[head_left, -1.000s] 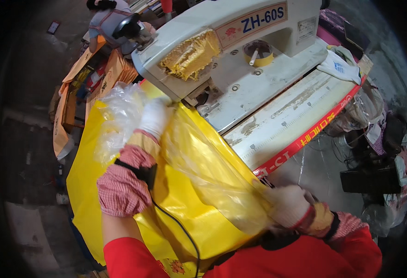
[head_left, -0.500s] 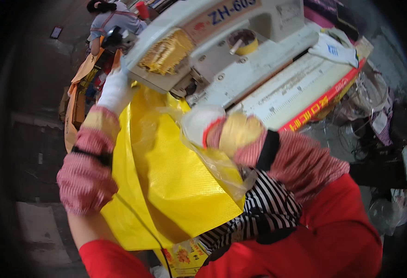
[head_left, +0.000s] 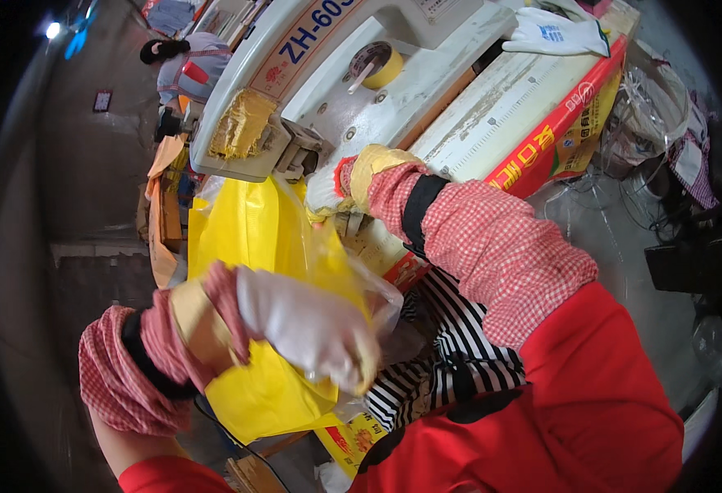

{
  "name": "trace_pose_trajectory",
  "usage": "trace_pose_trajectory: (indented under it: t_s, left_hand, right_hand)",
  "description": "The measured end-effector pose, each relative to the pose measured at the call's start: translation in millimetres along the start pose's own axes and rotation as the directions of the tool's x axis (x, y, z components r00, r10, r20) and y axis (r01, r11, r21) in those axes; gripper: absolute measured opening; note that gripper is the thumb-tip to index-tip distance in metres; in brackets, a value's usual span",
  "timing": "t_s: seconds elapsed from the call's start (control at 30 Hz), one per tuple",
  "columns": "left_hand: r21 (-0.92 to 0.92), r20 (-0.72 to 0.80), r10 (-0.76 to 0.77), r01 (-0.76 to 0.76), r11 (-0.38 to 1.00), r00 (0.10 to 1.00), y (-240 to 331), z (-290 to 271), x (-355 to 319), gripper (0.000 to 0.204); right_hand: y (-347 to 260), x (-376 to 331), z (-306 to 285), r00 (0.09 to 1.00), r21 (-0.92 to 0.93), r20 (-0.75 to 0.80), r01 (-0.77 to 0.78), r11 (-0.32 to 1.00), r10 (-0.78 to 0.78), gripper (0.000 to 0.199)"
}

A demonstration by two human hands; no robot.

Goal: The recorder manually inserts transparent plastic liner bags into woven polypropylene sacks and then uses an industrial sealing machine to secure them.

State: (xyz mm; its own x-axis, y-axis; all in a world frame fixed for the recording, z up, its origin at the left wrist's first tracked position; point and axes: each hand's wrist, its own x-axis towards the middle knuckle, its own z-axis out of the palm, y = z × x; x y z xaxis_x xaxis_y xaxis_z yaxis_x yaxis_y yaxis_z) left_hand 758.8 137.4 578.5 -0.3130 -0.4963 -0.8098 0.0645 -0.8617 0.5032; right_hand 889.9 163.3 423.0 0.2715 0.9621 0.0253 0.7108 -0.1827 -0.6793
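A yellow woven plastic bag (head_left: 242, 226) hangs below the head of a white industrial sewing machine (head_left: 250, 82), with a clear plastic liner (head_left: 384, 300) showing along its right side. My right hand (head_left: 326, 191), in a white glove with a red cuff edge, is closed on the bag's upper right edge, close beside the needle area (head_left: 299, 152). Across the bag's lower front lies my left hand (head_left: 312, 329), also white-gloved. Its fingers are curled at the bag's right edge, slightly blurred, and the fingertips are partly hidden.
On the machine bed rests a yellow tape roll (head_left: 377, 66). A white glove (head_left: 556, 33) lies at the bed's far right, above a red and yellow printed strip (head_left: 533, 156). Clear plastic bags (head_left: 644, 107) are at the right. Another person (head_left: 193, 70) bends over at the far left.
My left hand has come down from the machine head to the bag's lower front. My right hand has moved up and left, nearer the needle area. The view has shifted.
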Motion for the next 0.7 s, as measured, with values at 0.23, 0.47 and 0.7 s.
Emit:
trace_pose_trajectory:
  t_s: [0.23,0.47,0.7]
  left_hand:
    - [-0.075,-0.253,-0.402,0.397,0.915,0.88,-15.2,27.5,-40.2,0.05]
    - [0.308,-0.126,-0.677,0.678,0.668,0.725,18.7,133.5,-10.7,0.037]
    - [0.652,-0.376,0.091,0.193,0.733,0.922,46.5,152.1,66.2,0.013]
  right_hand:
    - [10.9,6.7,18.4,0.947,-0.314,0.035,0.315,0.896,-0.321,0.024]
    - [0.8,20.7,41.9,0.929,-0.672,0.142,0.345,0.656,-0.343,0.022]
    - [-65.5,-24.9,81.1,0.915,-0.379,-0.397,-0.239,0.894,0.076,0.025]
